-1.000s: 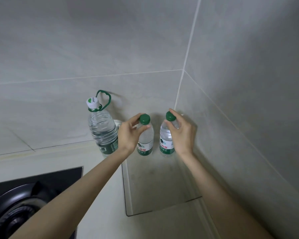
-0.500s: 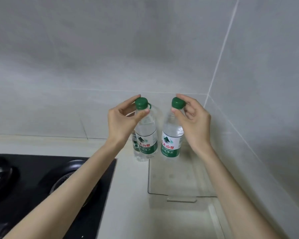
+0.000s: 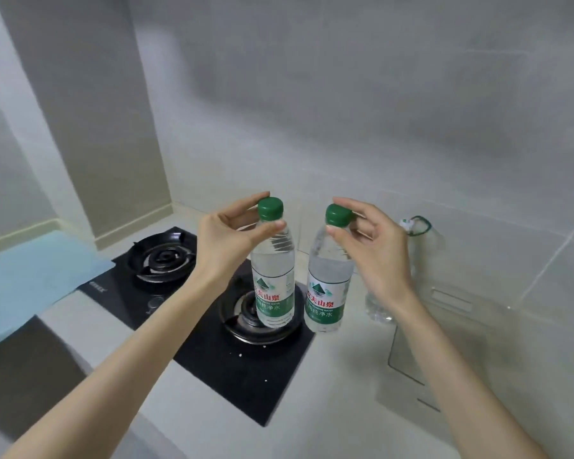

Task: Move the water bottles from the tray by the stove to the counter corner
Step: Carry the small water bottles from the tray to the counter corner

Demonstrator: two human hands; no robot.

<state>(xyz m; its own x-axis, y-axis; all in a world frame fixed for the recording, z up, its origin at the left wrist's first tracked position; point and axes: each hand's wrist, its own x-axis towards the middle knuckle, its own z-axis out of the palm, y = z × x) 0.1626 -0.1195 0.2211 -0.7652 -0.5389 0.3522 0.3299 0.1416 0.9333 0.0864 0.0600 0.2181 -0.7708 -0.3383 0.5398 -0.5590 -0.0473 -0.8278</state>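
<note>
My left hand pinches the green cap and neck of a small clear water bottle that hangs in the air over the right burner. My right hand pinches the cap of a second small bottle, held upright beside the first, above the stove's right edge. A clear tray lies on the counter to the right, against the wall. A larger bottle with a white cap and green carry loop stands behind my right hand, mostly hidden.
A black two-burner gas stove fills the middle of the pale counter. A light blue cloth lies at the left. Tiled walls close the back, and a wall column stands at the far left corner.
Both hands have lifted the two small bottles off the tray and carried them left over the stove. The view has swung left, so the tray and large bottle now sit at the right.
</note>
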